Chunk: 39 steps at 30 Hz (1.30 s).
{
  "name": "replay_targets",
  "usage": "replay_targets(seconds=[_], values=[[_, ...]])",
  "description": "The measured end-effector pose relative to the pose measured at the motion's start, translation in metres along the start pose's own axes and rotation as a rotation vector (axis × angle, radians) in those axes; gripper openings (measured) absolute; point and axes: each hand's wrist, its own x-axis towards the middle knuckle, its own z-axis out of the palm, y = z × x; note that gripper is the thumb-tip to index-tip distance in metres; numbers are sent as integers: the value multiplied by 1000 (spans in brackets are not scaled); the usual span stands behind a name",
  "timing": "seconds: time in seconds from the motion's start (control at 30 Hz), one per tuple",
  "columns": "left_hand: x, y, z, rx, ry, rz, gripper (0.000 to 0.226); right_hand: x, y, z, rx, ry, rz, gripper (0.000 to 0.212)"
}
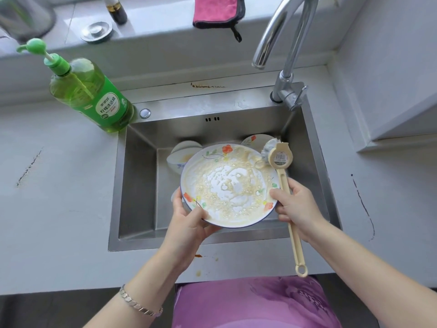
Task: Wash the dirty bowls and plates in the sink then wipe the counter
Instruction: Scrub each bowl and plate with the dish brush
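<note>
A flowered white plate [228, 185], smeared with yellowish foam and crumbs, is held tilted over the steel sink [139, 176]. My left hand [189, 221] grips its lower left rim. My right hand [296, 205] holds the beige handle of a dish brush [280, 159], whose bristled head touches the plate's upper right edge. Behind the plate in the basin lie a white bowl [182, 155] and another flowered dish [254, 139], both partly hidden.
A green dish soap bottle [89, 93] with a pump stands at the sink's back left corner. The chrome faucet [283, 55] arches over the back right. A pink cloth [218, 10] hangs on the ledge behind. Stains [198, 256] mark the grey counter's front edge.
</note>
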Motion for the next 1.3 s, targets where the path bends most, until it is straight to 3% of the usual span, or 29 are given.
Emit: replay_targets(seconds=[0.1,0.17,0.23,0.3,0.33,0.43,0.53,0.63,0.73,0.83,0.97,1.03,1.13,1.23,1.3], values=[[2,0,-1,153,-15,41,65,2,-2,-2,14,38,-9,14],[2,0,-8,386,-32,151,74,4,-6,-5,10,53,-23,13],[5,2,-20,907,-54,448,86,3,-12,-10,-11,60,-44,12],[19,0,-34,1417,-124,932,73,2,-18,-14,-31,62,-51,15],[26,-3,-37,1549,-159,1147,59,1,-21,-15,-37,58,-44,16],[34,-1,-36,1597,-195,1464,17,-4,-29,-16,-45,17,-2,17],[35,11,-33,1490,-223,1591,18,-9,-39,-17,-55,-25,34,18],[33,26,-26,1367,-250,1579,39,-11,-52,-19,-66,-70,70,16],[27,35,-17,1313,-219,1513,33,-9,-63,-20,-105,-109,28,12],[22,36,-9,1281,-92,1427,22,-2,-59,-26,-261,-7,-169,25],[12,40,-3,1131,13,1209,50,-6,-38,-36,-565,123,-394,23],[11,41,-4,1099,-10,1148,63,-15,-33,-35,-588,87,-449,19],[9,40,-9,1119,-26,1055,73,-32,-33,-31,-640,-11,-562,40],[5,41,-9,1061,9,915,74,-45,-31,-24,-736,-130,-661,55],[3,43,-6,970,44,840,72,-53,-24,-11,-815,-187,-726,52]])
